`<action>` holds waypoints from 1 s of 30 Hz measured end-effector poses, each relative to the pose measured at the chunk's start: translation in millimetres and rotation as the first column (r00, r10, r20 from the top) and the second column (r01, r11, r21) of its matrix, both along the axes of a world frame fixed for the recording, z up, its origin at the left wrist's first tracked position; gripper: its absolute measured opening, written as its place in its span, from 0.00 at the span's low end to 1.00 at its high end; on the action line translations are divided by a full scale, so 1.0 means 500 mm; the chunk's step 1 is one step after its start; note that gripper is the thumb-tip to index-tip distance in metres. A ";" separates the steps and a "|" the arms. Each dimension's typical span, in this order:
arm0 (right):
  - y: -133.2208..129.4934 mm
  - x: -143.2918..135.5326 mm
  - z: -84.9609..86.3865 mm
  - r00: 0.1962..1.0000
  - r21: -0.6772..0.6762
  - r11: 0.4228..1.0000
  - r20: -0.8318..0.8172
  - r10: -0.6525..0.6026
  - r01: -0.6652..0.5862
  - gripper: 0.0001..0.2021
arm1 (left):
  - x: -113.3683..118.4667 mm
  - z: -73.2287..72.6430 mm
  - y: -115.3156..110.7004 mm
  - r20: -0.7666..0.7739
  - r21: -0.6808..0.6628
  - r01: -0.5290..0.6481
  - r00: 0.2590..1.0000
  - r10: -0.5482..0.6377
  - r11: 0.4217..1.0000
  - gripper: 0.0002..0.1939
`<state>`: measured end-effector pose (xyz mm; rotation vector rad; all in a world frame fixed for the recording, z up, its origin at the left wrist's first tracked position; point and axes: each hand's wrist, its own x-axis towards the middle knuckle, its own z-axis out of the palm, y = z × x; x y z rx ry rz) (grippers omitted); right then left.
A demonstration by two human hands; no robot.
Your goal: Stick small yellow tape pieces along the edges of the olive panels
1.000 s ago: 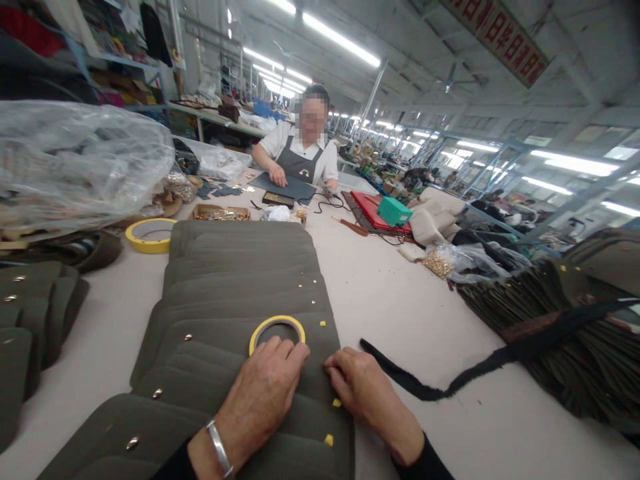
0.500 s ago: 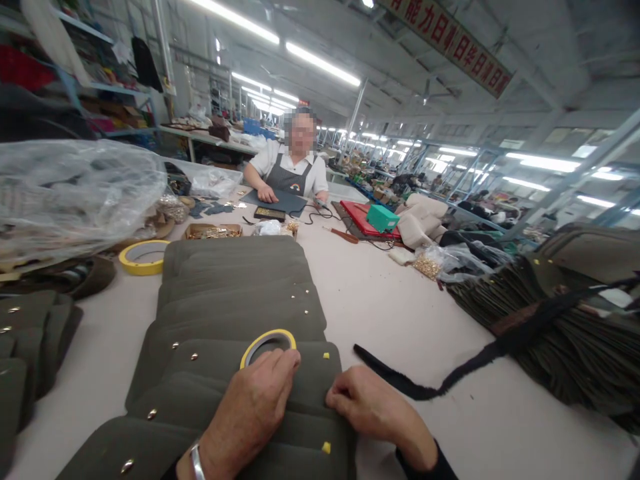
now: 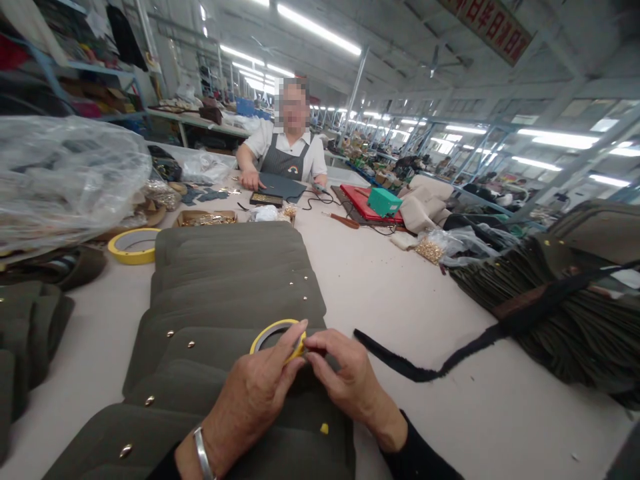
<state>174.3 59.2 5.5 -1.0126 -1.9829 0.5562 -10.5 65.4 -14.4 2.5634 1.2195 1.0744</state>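
Observation:
My left hand (image 3: 260, 387), with a silver bracelet at the wrist, grips a roll of yellow tape (image 3: 270, 328) between thumb and fingers. Close against it, my right hand (image 3: 353, 380) pinches at the roll's right edge, where the tape's end seems to be; the fingertips hide the exact hold. Both are above overlapping dark olive panels (image 3: 240, 267) laid out in a long row. Several panels carry small gold studs (image 3: 150, 401). A small piece of yellow tape (image 3: 325, 429) sticks to the nearest panel, below my right hand.
Another yellow tape roll (image 3: 134, 247) lies at the left, near a large clear plastic bag (image 3: 70, 180). A black strip (image 3: 415, 367) runs across the table to stacked olive pieces (image 3: 550, 320) at right. Across the table, a person in an apron (image 3: 287, 160) works on a dark panel.
My right hand has moved from the panel's edge up and left to the tape roll. The left hand has turned the roll slightly and brought it rightward. The view has shifted a little.

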 end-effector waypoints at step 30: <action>0.055 0.040 -0.025 0.894 -0.285 0.862 -0.041 -0.447 0.418 0.08 | 0.010 0.029 -0.024 -0.079 0.188 -0.106 0.989 0.122 0.977 0.11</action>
